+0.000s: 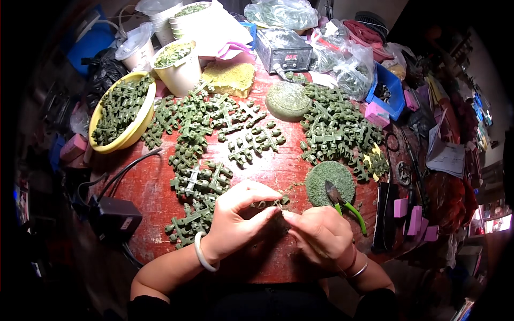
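My left hand [241, 219] pinches a small green piece [270, 203], with thumb and index finger near its end. My right hand [316, 235] is closed close beside it, thumb and forefinger at the same piece; any thin tool there is too small to make out. Just right of my hands, green-handled cutters [345, 208] lie on a round green textured pad [318, 176]. Heaps of branched green pieces [195, 179] lie left of and beyond my hands, with more in a pile [332, 125] on the right.
The red table [144, 203] holds a yellow bowl [136, 136], white buckets [182, 77], a yellow sponge [227, 80], a metal-cased device [284, 51], a blue bin [396, 101] and pink blocks [415, 219]. A black box with cables [115, 219] sits at the left.
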A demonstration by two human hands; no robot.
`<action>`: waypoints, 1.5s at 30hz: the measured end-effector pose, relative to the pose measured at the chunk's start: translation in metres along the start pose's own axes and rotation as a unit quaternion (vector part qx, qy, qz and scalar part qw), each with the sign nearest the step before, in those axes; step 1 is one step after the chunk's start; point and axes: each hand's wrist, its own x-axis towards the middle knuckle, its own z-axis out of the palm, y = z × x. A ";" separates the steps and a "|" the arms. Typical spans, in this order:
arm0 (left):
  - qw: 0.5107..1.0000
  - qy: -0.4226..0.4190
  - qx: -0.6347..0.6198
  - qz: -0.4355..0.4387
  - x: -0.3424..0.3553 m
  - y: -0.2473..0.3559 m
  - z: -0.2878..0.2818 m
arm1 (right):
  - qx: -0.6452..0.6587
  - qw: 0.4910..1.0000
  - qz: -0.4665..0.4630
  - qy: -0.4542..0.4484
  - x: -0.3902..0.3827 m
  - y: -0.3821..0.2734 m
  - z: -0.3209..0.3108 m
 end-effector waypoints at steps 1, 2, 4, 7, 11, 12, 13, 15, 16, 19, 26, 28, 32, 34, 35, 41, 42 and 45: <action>1.000 0.003 0.006 -0.008 -0.001 0.000 0.000 | -0.020 1.000 0.010 0.015 0.000 0.000 0.001; 1.000 0.003 0.007 -0.009 -0.001 0.000 0.000 | -0.041 0.999 0.020 0.029 0.001 0.001 0.002; 0.999 0.008 0.032 0.000 -0.001 0.002 0.000 | -0.034 0.999 0.027 0.027 0.002 0.001 -0.002; 0.999 0.006 0.043 0.013 -0.001 0.001 0.000 | 0.004 1.000 0.005 -0.006 0.002 0.000 -0.003; 0.999 -0.018 0.019 0.019 -0.002 0.001 -0.001 | -0.037 0.994 0.094 0.047 0.005 -0.001 -0.007; 0.991 -0.010 -0.096 -0.090 -0.003 0.007 0.002 | -0.036 0.994 0.093 0.047 0.006 -0.001 -0.007; 0.958 -0.003 -0.210 -0.196 -0.004 0.011 0.004 | 0.012 0.993 0.103 0.056 0.007 -0.002 -0.008; 0.964 -0.032 -0.181 -0.192 -0.004 0.006 0.001 | 0.074 0.991 0.103 0.051 0.004 -0.001 -0.011; 0.968 -0.062 -0.152 -0.190 -0.004 0.004 0.001 | 0.074 0.991 0.104 0.051 0.003 0.000 -0.009; 0.989 -0.062 -0.077 -0.113 0.000 0.006 -0.001 | 0.140 0.988 0.065 0.020 0.004 0.000 -0.007; 0.980 -0.086 -0.117 -0.137 -0.001 0.004 -0.003 | 0.135 0.989 0.064 0.010 0.001 0.003 -0.006; 0.985 -0.087 -0.106 -0.109 0.000 0.003 -0.003 | 0.129 0.990 0.057 0.003 0.007 -0.002 -0.009; 0.967 -0.099 -0.171 -0.157 -0.004 0.002 -0.002 | 0.090 0.992 0.084 0.035 0.005 0.001 -0.008; 0.964 -0.101 -0.187 -0.163 -0.003 0.002 -0.003 | 0.125 0.986 0.107 0.030 0.005 0.001 -0.010; 0.966 -0.108 -0.182 -0.151 -0.001 0.001 -0.003 | 0.145 0.987 0.066 0.025 0.001 0.005 -0.007; 0.910 -0.113 -0.304 -0.260 -0.001 0.003 -0.002 | 0.074 0.979 0.181 0.059 0.005 0.000 -0.012; 0.908 -0.104 -0.299 -0.276 0.000 0.003 -0.003 | 0.074 0.979 0.181 0.059 0.003 0.000 -0.009; 0.854 -0.071 -0.393 -0.333 0.000 -0.002 -0.005 | 0.135 0.939 0.309 0.076 0.002 -0.002 -0.009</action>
